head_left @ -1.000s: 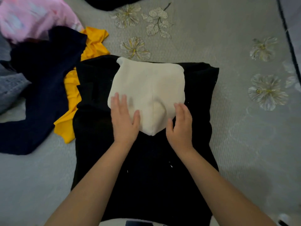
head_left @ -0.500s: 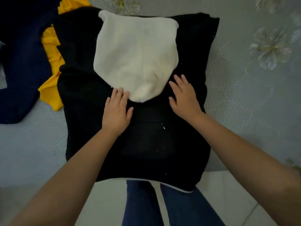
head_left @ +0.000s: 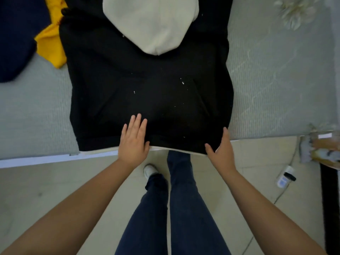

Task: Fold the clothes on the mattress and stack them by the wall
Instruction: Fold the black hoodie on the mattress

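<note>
— What's under you right now?

— A pale grey mattress [head_left: 33,115] with its near edge running across in front of my legs, tiled floor below it. At the mattress's far left corner of my view lies a dark navy garment [head_left: 16,39], and just beside it a yellow garment [head_left: 51,46] tucked partly under the black hoodie [head_left: 147,85].

— And the hoodie itself?

— Spread flat in the middle of the mattress, hem toward me and slightly overhanging the near edge, cream hood lining [head_left: 150,24] turned down over its chest at the far end.

— Where are your hands?

— My left hand [head_left: 133,140] lies flat on the hem, fingers straight and together, pressing, no grip on the cloth. My right hand [head_left: 220,151] is at the hem's right corner, fingers extended against the cloth's edge, thumb spread; the grip is wide, and it has not closed on anything I can make out.

— So which step is this?

— I judge it the start of the bottom-up fold: sides look already turned in, hem being readied.

— What does the next move need?

— Both hands pinching the hem corners, lifting evenly and carrying it toward the hood so the edges meet square. A power strip [head_left: 285,176] lies on the floor at right, out of the way.
</note>
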Demonstrator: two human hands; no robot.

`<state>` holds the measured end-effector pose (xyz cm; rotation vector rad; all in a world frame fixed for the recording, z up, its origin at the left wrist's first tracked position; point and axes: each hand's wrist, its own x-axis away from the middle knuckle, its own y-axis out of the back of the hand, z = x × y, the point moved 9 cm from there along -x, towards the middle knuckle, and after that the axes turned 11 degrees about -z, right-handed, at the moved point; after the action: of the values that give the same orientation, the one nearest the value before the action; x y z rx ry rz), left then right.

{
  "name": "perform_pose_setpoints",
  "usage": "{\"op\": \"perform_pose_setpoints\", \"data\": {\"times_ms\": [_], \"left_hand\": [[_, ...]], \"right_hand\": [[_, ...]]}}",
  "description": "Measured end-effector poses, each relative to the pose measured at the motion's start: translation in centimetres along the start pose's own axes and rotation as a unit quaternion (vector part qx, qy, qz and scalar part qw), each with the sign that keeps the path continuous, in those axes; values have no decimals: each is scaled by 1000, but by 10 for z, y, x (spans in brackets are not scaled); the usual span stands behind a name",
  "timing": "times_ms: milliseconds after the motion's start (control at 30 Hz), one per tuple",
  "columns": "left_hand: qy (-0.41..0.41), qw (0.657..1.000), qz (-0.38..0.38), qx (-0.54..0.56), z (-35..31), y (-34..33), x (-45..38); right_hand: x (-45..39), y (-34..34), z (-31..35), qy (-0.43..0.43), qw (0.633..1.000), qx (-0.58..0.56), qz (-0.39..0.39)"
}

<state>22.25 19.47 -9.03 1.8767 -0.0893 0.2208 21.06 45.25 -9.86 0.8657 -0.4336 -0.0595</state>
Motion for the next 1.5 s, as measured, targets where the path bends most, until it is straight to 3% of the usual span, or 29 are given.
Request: {"op": "perform_pose_setpoints", "data": {"times_ms": [100, 300, 400, 567, 633, 700, 767, 800, 900, 1033, 1267, 1367, 1500], "left_hand": [[-3, 1000, -3, 21, -8, 4, 10], [-26, 996, 66, -55, -12, -27, 21], [15, 999, 16, -36, -6, -16, 12], [42, 999, -31, -10, 19, 17, -4], [25, 1000, -14, -1, 20, 27, -6], [-20, 1000, 4, -22, 14, 35, -8], [-45, 998, 7, -38, 9, 44, -12], [-45, 998, 9, -44, 10, 48, -13], [-24, 998, 32, -55, 20, 55, -12], [-36, 995, 51, -78, 22, 48, -6], [14, 996, 51, -73, 27, 25, 1], [42, 996, 7, -82, 33, 25, 3], [101, 992, -72, -22, 38, 32, -2]], "right_hand": [[12, 0, 5, -77, 990, -114, -36], [8, 37, 22, -111, 961, -249, -39], [-1, 66, 37, -127, 946, -297, -39], [-23, 96, 52, -138, 946, -267, -122], [-21, 101, 70, -70, 961, -214, -160], [-3, 90, 116, 139, 973, -87, -159], [19, 53, 145, 337, 923, 126, -135], [20, 37, 146, 370, 896, 214, -118], [4, 20, 139, 352, 872, 331, -82], [-13, 50, 147, 367, 815, 419, -161], [-12, 95, 182, 436, 757, 422, -244], [-5, 109, 187, 457, 735, 415, -282], [2, 123, 187, 491, 729, 390, -275]]}}
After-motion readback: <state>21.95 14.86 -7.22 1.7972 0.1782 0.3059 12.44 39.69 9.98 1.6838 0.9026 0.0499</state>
